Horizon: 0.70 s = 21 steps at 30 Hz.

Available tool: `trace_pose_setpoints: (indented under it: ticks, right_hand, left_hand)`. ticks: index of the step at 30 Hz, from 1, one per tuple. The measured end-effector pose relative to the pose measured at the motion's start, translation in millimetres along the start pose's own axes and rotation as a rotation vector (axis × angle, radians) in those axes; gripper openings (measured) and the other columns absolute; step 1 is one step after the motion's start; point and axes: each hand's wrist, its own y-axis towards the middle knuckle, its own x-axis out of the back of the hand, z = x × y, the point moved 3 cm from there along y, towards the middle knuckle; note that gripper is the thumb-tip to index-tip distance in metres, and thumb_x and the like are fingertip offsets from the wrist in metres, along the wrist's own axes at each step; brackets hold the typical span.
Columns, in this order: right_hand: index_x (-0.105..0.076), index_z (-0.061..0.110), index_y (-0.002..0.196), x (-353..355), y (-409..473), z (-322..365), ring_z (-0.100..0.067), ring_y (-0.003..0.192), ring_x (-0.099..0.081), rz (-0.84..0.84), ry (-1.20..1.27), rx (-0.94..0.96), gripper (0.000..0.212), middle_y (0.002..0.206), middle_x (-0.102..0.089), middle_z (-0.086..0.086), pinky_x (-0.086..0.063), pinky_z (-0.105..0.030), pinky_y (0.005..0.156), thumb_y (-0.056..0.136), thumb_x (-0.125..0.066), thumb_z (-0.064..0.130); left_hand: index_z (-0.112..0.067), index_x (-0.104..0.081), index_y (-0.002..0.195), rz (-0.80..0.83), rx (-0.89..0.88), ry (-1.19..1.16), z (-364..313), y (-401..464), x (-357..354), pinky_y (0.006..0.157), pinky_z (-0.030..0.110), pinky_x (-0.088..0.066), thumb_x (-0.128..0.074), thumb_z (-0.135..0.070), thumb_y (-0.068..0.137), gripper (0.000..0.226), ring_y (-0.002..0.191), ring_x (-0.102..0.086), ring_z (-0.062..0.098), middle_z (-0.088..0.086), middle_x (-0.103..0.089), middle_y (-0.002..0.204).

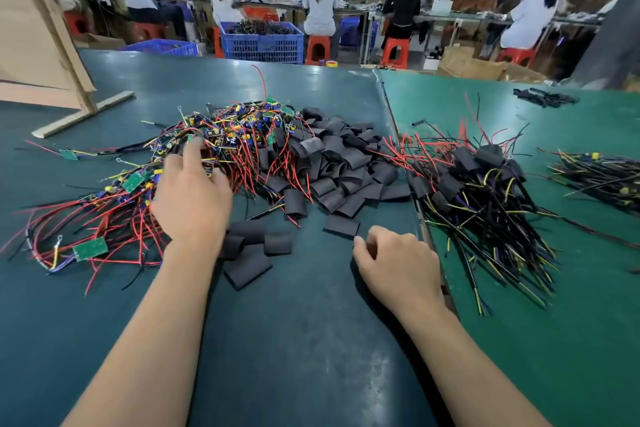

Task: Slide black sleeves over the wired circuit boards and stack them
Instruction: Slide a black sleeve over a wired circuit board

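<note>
Left hand [192, 194] outstretched; right hand [394, 262] curled

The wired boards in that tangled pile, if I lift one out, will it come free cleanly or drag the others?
Probably drags: the pile shows red wires looping through each other. The wires look thin and floppy, so a board would likely dangle. Boards seem light and flat, unlikely to roll.

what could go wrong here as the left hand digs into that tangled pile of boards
1. The left hand reaches into a knotted heap of wired boards; pulling one out will likely drag its neighbours along by the red wires.
2. Loose sleeves lie against that heap, so dragged wires may scatter them.
3. The right hand sits beside the finished stack, whose trailing wires could catch it.
</note>
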Motion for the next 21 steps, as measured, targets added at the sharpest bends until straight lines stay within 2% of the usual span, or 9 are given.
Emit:
trace_pose_setpoints:
  ticks: [2, 4, 6, 10, 13, 15, 18, 21]
  right_hand:
    - [-0.051, 0.024, 0.076, 2, 0, 1, -0.027, 0.066, -0.042, -0.037, 0.000, 0.017, 0.032, 0.064, -0.043, 0.004, -0.029, -0.034, 0.059, 0.096, -0.043, 0.049]
    - [-0.049, 0.024, 0.073, 0, 1, 0, -0.028, 0.065, -0.040, -0.053, 0.020, 0.014, 0.033, 0.060, -0.037, 0.006, -0.028, -0.034, 0.058, 0.095, -0.046, 0.049]
    - [-0.047, 0.024, 0.071, -3, 1, -2, -0.029, 0.064, -0.039, -0.056, 0.033, 0.013, 0.034, 0.056, -0.033, 0.008, -0.027, -0.034, 0.057, 0.094, -0.047, 0.049]
    - [-0.043, 0.024, 0.066, -3, 3, -4, -0.028, 0.061, -0.039, -0.072, 0.048, 0.014, 0.037, 0.053, -0.032, 0.011, -0.021, -0.032, 0.051, 0.093, -0.049, 0.049]
    - [-0.039, 0.024, 0.062, -3, 3, -5, -0.025, 0.057, -0.037, -0.084, 0.063, 0.011, 0.041, 0.052, -0.034, 0.011, -0.016, -0.027, 0.048, 0.092, -0.050, 0.049]
    - [-0.038, 0.023, 0.060, -3, 3, -6, -0.020, 0.053, -0.035, -0.089, 0.077, 0.012, 0.043, 0.051, -0.038, 0.010, -0.015, -0.024, 0.047, 0.092, -0.050, 0.049]
    - [-0.039, 0.021, 0.060, -3, 2, -7, -0.013, 0.050, -0.033, -0.082, 0.104, 0.003, 0.044, 0.051, -0.041, 0.010, -0.016, -0.023, 0.047, 0.092, -0.050, 0.049]
    - [-0.037, 0.022, 0.059, -2, 3, -7, -0.013, 0.051, -0.034, -0.065, 0.109, -0.011, 0.045, 0.052, -0.042, 0.010, -0.017, -0.023, 0.047, 0.093, -0.049, 0.049]
  left_hand:
    - [-0.023, -0.054, 0.137, 0.050, 0.080, 0.059, 9, 4, -4, 0.078, 0.049, -0.047, -0.059, -0.023, 0.091, 0.046, 0.101, -0.057, 0.043, 0.019, -0.054, 0.120]
    - [-0.020, -0.066, 0.125, 0.072, 0.110, 0.073, 18, 5, -10, 0.079, 0.047, -0.046, -0.057, -0.024, 0.094, 0.032, 0.099, -0.058, 0.045, 0.019, -0.056, 0.118]
    - [-0.017, -0.070, 0.115, 0.057, 0.091, 0.033, 14, 1, -13, 0.075, 0.045, -0.044, -0.058, -0.024, 0.094, 0.025, 0.095, -0.059, 0.045, 0.018, -0.057, 0.114]
    - [-0.020, -0.051, 0.127, 0.016, 0.112, -0.007, 14, 4, -11, 0.077, 0.051, -0.046, -0.061, -0.019, 0.091, 0.037, 0.100, -0.058, 0.047, 0.019, -0.055, 0.122]
    - [-0.026, -0.049, 0.138, 0.115, 0.127, 0.096, 15, 4, -14, 0.082, 0.052, -0.046, -0.053, -0.024, 0.097, 0.042, 0.101, -0.058, 0.049, 0.022, -0.054, 0.125]
    - [-0.025, -0.056, 0.135, 0.165, 0.121, 0.161, 17, 4, -17, 0.082, 0.050, -0.045, -0.052, -0.024, 0.098, 0.038, 0.103, -0.057, 0.049, 0.022, -0.055, 0.123]
    - [-0.018, -0.069, 0.117, 0.075, 0.116, 0.056, 19, 4, -16, 0.075, 0.043, -0.040, -0.050, -0.018, 0.098, 0.027, 0.101, -0.057, 0.046, 0.017, -0.060, 0.120]
    - [-0.020, -0.068, 0.120, -0.103, 0.091, -0.058, 12, 2, -5, 0.072, 0.041, -0.039, -0.047, -0.024, 0.101, 0.029, 0.098, -0.059, 0.043, 0.013, -0.065, 0.117]
